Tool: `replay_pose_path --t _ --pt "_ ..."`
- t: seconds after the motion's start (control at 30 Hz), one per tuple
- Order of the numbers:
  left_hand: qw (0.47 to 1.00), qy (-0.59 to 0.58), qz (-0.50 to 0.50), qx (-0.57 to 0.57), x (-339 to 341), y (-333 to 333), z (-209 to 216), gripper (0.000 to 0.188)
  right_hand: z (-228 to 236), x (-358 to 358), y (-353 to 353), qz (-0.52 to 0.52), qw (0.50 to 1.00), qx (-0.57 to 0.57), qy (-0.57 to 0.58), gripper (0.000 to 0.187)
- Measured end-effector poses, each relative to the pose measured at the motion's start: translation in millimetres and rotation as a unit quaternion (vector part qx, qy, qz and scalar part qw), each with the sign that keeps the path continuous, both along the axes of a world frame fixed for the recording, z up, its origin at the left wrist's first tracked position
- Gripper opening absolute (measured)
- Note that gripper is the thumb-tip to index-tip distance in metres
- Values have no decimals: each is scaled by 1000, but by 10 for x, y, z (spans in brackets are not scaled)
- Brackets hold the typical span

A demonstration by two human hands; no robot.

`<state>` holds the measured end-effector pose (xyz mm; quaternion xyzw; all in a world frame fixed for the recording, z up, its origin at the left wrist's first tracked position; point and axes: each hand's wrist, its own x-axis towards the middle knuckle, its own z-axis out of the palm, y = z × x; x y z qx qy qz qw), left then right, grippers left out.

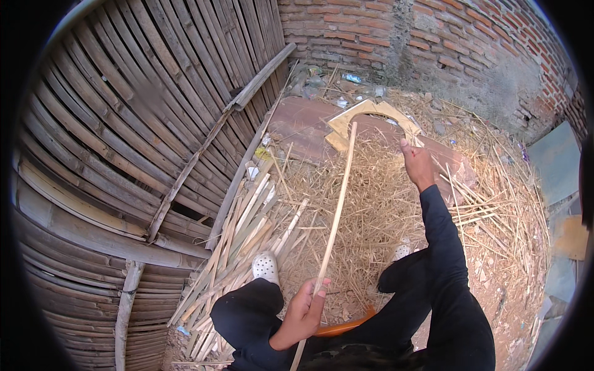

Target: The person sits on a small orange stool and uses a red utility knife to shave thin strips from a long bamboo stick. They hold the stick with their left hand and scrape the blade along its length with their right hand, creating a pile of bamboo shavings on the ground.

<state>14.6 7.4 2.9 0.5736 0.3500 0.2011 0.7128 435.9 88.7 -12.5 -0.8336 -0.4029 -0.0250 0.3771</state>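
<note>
A long, pale bamboo strip (336, 216) runs from between my knees toward the far ground, its far end raised. My left hand (302, 314) is closed around its near part, thumb on top. My right hand (419, 164) is held out farther away, fingers curled and thumb up. Something thin and pale seems to show at its fingertips, too small to name. Just beyond that hand lies a light wooden board with a curved cut-out (359, 110). Under the strip spreads a heap of thin bamboo shavings (377, 191).
Split bamboo strips (247, 229) are piled at my left, beside a white clog (265, 267). A bamboo slat wall (148, 111) rises on the left, a brick wall (365, 34) at the back. A reddish-brown sheet (300, 127) lies beyond the shavings. Something orange (346, 328) shows beneath me.
</note>
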Motion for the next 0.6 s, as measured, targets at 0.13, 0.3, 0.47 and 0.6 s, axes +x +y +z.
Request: replay_pose_path --t 0.13,0.3,0.47,0.6 --pt "997 -13 71 -24 44 129 45 29 185 -1209 -73 234 970 -41 -43 66" --pt "994 -32 100 -5 163 217 97 30 152 -1938 -394 421 899 -63 -104 58" --pt "996 -12 76 42 157 195 59 29 -18 -1840 -293 370 922 -56 -101 58" --pt "997 -15 73 15 142 164 70 28 54 -1744 -200 361 927 -63 -84 61"
